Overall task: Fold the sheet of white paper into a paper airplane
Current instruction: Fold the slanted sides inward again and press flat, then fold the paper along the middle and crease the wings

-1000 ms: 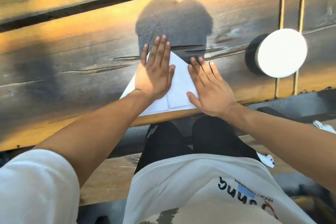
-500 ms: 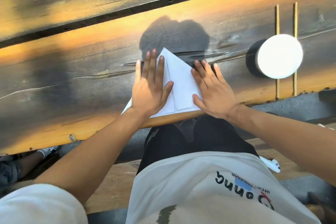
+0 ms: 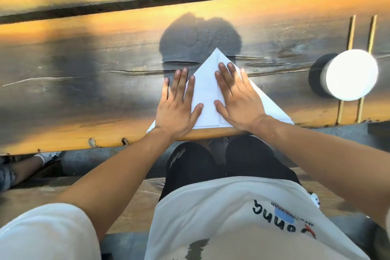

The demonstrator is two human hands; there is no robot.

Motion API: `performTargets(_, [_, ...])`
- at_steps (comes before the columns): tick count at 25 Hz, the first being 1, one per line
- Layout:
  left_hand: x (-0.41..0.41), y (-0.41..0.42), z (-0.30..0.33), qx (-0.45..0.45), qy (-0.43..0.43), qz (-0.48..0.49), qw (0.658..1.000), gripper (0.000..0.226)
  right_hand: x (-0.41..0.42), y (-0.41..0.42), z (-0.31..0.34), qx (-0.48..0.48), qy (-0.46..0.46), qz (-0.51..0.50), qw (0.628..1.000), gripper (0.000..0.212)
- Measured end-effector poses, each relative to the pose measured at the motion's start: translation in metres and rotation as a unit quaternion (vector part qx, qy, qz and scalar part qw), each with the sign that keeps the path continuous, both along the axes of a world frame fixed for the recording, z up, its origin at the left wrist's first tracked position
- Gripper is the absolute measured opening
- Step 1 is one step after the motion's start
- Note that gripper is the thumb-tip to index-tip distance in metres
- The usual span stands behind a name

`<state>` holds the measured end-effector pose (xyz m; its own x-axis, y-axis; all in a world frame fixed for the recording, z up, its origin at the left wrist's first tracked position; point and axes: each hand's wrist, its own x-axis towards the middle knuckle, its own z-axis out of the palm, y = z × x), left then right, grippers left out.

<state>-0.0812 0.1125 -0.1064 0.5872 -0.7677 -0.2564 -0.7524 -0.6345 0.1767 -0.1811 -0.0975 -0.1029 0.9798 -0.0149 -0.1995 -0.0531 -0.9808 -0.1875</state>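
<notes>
Two hands lie flat on a folded sheet of white paper (image 3: 207,99) that sits at the near edge of a weathered wooden surface (image 3: 84,82), right in front of the person. Going from the left: at about 8 o'clock, below the surface's edge, part of another person's leg and a shoe (image 3: 49,156) show. The left hand (image 3: 176,107) presses palm down at roughly 9 o'clock of the paper, its grip fully spread, fingers straight and slightly fanned; the palm and thumb rest on the sheet's left flap while the fingertips reach past its slanted edge onto the bare wood. The paper itself is folded to a triangle with its point at 12 o'clock, away from the person, a centre crease running down from the tip, and its long base along the surface's near edge. The right hand (image 3: 238,101) lies at about 3 o'clock of the crease, also with an open, flat grip, fingers straight and pressing the right flap down, thumb stretched toward the centre line; neither hand curls round anything. The paper's right corner sticks out beyond that wrist at 4 o'clock. Farther right, well apart from the sheet, a dark roll with a bright white round face (image 3: 346,75) rests beside two thin upright rods (image 3: 351,34).
</notes>
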Motion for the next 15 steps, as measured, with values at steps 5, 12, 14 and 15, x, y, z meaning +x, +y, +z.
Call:
performTargets(5, [0.003, -0.002, 0.011, 0.021, 0.029, 0.006, 0.999, 0.077, 0.005, 0.004, 0.012, 0.002, 0.031, -0.018, 0.999, 0.076])
performTargets(12, [0.001, 0.0, 0.047, -0.06, 0.043, 0.263, 0.962, 0.045, -0.026, 0.003, 0.045, 0.014, -0.004, -0.396, 0.918, 0.056])
performTargets(14, [0.003, -0.002, 0.05, -0.042, 0.088, 0.267, 0.959, 0.043, -0.033, 0.0, 0.049, 0.013, 0.048, -0.446, 0.894, 0.052])
performTargets(15, [0.004, -0.003, 0.051, -0.037, 0.105, 0.268, 0.957, 0.043, -0.034, -0.002, 0.05, 0.025, 0.065, -0.455, 0.888, 0.05])
